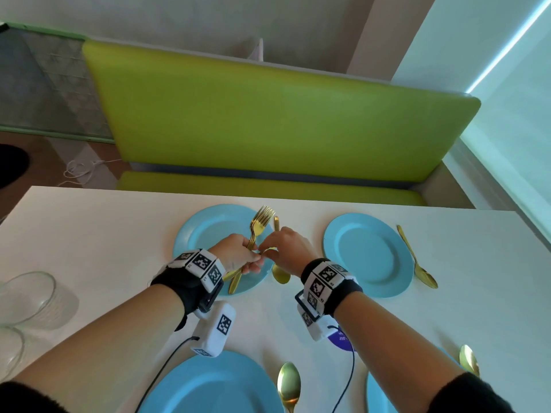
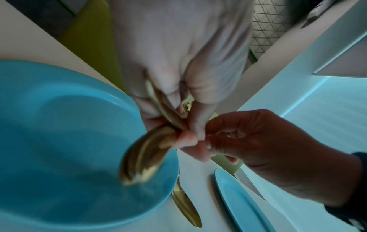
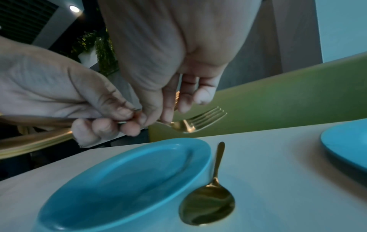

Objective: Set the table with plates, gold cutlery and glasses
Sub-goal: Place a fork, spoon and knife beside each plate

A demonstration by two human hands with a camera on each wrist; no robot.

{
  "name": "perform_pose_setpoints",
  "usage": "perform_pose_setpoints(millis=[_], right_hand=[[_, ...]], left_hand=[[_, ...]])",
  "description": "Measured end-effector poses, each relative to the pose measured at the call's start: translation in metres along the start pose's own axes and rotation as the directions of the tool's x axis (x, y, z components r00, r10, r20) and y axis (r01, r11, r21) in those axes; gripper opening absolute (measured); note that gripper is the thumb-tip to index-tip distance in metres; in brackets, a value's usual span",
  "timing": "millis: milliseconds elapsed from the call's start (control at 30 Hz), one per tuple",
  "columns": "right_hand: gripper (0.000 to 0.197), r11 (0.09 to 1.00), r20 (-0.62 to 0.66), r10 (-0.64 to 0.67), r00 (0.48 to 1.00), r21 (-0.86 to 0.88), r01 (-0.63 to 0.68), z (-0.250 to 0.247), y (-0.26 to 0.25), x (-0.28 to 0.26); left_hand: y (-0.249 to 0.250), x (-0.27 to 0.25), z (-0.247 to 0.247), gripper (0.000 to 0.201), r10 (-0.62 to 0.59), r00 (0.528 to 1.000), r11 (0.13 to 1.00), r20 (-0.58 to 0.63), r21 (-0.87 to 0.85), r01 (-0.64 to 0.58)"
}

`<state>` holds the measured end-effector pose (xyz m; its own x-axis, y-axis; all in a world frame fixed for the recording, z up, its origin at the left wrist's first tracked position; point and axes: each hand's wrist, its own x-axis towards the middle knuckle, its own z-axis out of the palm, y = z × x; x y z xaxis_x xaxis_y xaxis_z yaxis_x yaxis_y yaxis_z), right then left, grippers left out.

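Your left hand (image 1: 238, 254) was closed round a bundle of gold forks (image 1: 258, 226), gripped at mid-handle, tines fanned out and pointing away over the far-left blue plate (image 1: 202, 234); handle ends stuck out behind the palm above the plate's near rim. Your right hand (image 1: 286, 248) met it from the right, fingertips (image 3: 165, 116) pinching at a single stem where the bundle narrows, apparently teasing one fork loose. A gold spoon (image 1: 280, 271) already lay on the tabletop (image 1: 89, 234) just right of that plate, bowl toward you. The far-right plate (image 1: 368, 254) had its own spoon (image 1: 417, 260) beside it on the right; two nearer plates at the frame's bottom each showed a spoon too. No fork lay beside any plate, so forks looked like the step in hand. Clear glasses (image 1: 26, 296) waited at the tabletop's left edge, not yet distributed. Handling judgement: the forks are stiff, light, polished metal, likely slick, and nested tines tend to catch. Take the one you want by its neck or mid-handle and slide it out lengthwise rather than prying sideways, keeping the left grip firm so the rest do not spill onto the plate. The left wrist view was blurred; exact fork count could not be told.
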<state>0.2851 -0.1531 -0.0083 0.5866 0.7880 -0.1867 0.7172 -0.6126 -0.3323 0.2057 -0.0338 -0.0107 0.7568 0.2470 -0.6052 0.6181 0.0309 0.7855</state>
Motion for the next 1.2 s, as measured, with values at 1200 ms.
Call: perform_pose_setpoints(millis=[1200], right_hand=[[0.025,0.577,-0.004,0.790,0.613,0.343,-0.741,0.032,0.099,0.015]], left_hand=[[0.009,0.029,0.013,0.019,-0.019,0.980,0.990,-0.197,-0.138,-0.008]])
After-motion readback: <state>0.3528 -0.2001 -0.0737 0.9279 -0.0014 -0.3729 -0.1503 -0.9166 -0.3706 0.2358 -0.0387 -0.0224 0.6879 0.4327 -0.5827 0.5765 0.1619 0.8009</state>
